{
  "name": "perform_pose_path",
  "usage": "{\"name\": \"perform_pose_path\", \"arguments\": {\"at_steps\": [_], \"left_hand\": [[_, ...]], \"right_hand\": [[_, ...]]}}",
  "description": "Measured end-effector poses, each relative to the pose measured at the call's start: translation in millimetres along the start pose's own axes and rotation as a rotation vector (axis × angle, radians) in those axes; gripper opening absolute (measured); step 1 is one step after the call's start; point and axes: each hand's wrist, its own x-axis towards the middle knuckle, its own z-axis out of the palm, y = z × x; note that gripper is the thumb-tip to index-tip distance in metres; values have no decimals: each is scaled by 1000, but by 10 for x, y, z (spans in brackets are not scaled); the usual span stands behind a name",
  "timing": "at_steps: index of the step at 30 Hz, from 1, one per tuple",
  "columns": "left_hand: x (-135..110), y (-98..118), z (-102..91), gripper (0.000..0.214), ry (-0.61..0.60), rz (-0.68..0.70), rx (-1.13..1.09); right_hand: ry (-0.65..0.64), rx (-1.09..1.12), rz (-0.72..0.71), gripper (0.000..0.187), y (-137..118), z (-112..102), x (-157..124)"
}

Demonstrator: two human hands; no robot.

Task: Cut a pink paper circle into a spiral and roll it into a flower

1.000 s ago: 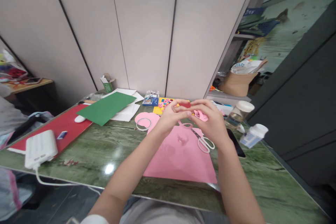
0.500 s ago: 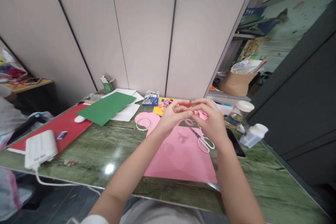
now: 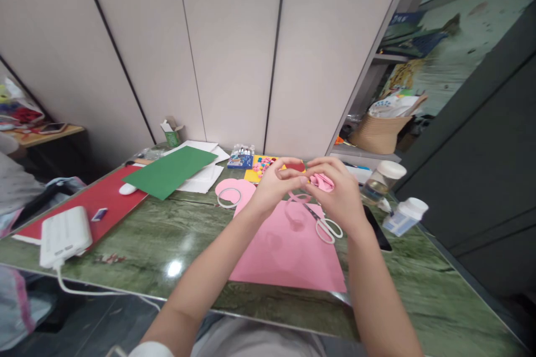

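Note:
My left hand (image 3: 274, 187) and my right hand (image 3: 337, 189) are raised over the pink sheet of paper (image 3: 288, 256), their fingertips meeting in a pinch. A curled pink paper strip (image 3: 296, 217) dangles below the fingers; its upper end is hidden by them. Fingers of both hands are bent and closed at the strip's end. White-handled scissors (image 3: 328, 230) lie on the sheet's right side, under my right hand. Behind that hand is a crumpled pink piece (image 3: 322, 181). To the left, a white ring (image 3: 228, 198) lies on pink rounded cut paper (image 3: 247, 189).
Green paper (image 3: 171, 170) and white sheets lie at the left, with a white power bank (image 3: 66, 237) on red paper (image 3: 113, 215). Colourful small pieces (image 3: 263, 166) and a blue box (image 3: 240, 160) stand at the back. Two jars and a black phone (image 3: 377, 228) are at the right.
The pink strip's dangling curl has swung and changed shape, showing more of its loop. Both hands stay almost in the same place, fingertips still together.

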Motion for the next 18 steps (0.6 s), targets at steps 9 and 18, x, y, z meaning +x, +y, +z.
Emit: {"name": "perform_pose_path", "arguments": {"at_steps": [9, 18], "left_hand": [[-4, 28, -32, 39, -1, 12, 51], [-9, -33, 35, 39, 1, 54, -34]], "right_hand": [[-186, 32, -102, 23, 28, 8, -14], [13, -57, -47, 10, 4, 31, -9]]}}
